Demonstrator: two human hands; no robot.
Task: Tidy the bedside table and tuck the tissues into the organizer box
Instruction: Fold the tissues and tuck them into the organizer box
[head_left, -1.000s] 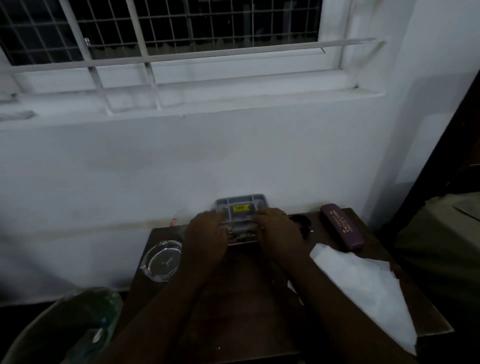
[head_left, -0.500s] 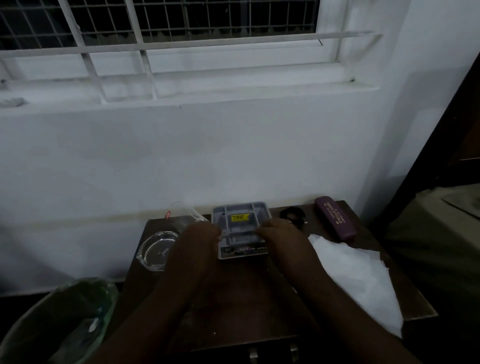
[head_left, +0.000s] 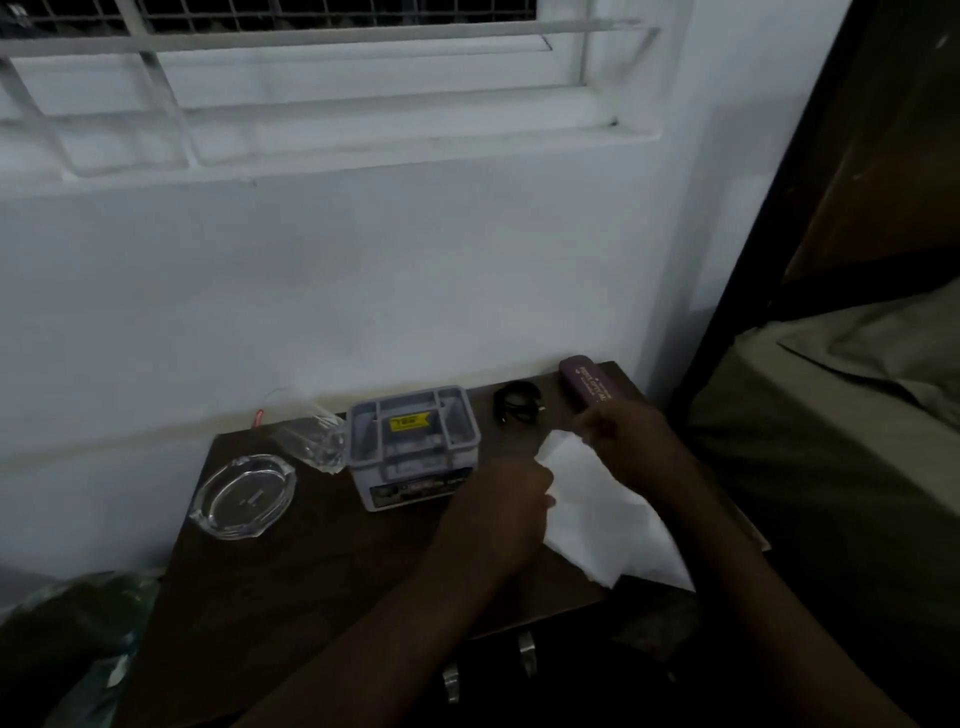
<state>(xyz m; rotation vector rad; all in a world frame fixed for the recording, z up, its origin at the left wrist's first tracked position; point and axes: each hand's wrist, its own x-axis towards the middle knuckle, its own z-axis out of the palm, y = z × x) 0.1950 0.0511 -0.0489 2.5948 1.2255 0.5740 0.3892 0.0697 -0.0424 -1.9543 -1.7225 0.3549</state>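
Note:
A grey organizer box with a yellow label stands at the back middle of the dark wooden bedside table. To its right a white tissue lies spread on the table. My left hand grips the tissue's left edge. At the tissue's far corner, my right hand pinches it. Both hands are apart from the box.
A clear glass ashtray sits at the table's left, a tipped clear glass behind it. A coiled black cable and a maroon case lie at the back right. A bin stands left, a bed right.
Both hands have left the organizer box and moved right onto the tissue. The box now stands alone, and the camera view has shifted down and right.

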